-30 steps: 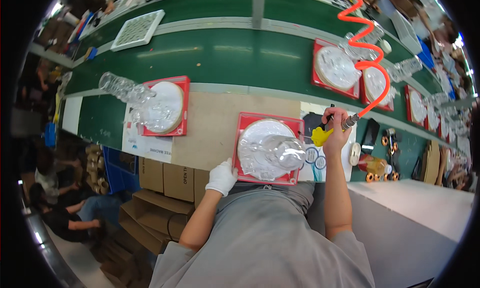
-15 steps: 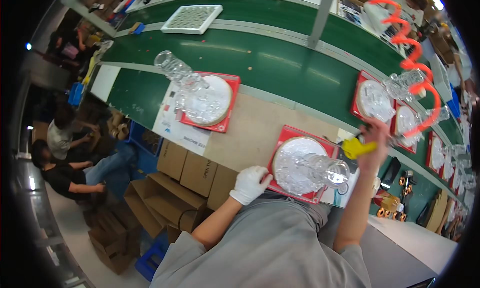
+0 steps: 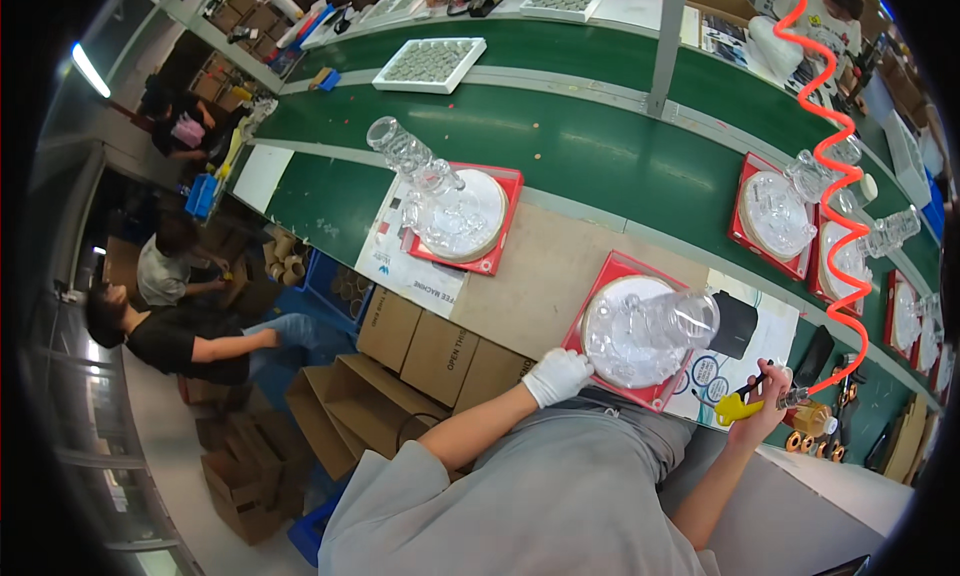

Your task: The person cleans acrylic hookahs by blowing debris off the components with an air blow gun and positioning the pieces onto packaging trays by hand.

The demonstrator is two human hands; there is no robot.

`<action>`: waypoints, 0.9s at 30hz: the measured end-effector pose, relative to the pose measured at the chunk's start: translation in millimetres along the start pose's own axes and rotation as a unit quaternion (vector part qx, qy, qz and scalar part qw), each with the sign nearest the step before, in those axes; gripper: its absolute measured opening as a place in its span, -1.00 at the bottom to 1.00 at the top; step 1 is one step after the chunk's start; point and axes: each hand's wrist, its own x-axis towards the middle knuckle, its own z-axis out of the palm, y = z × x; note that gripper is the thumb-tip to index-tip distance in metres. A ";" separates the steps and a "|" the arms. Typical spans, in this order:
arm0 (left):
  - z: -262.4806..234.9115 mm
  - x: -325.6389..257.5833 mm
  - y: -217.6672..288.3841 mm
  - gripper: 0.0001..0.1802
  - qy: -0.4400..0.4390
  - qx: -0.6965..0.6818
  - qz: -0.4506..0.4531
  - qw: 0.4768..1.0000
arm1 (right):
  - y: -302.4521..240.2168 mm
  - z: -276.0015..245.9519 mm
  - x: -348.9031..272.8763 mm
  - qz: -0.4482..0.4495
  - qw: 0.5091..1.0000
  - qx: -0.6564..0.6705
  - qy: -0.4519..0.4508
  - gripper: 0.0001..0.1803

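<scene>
Gloved left hand (image 3: pixel 556 376) rests on the red tray (image 3: pixel 602 286) holding a clear glass piece (image 3: pixel 650 326), right hand (image 3: pixel 765 401) clamped on the yellow air tool (image 3: pixel 738 408) held clear; blowing apparently not begun.

Clear glass, red plastic, white cloth

A glossy clear glass piece (image 3: pixel 655 326) lies on a smooth red plastic tray (image 3: pixel 612 271); the left hand (image 3: pixel 557 376) wears a matt white cloth glove, the worktop (image 3: pixel 545 266) is dull brown board, and the belt (image 3: pixel 600 146) is matt green.

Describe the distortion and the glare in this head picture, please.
Head view: strong fisheye, so the green conveyor belt curves and black corners frame the picture; a ceiling lamp flares at upper left; the clear glass piece by the gloved left hand shows bright reflections; the centre is sharp.
</scene>
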 end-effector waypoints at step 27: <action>-59.9 -110.0 -263.7 -0.75 -0.035 0.100 -0.380 0.919 | -4.7 16.7 -18.3 0.000 1.000 -0.004 -0.003 -0.80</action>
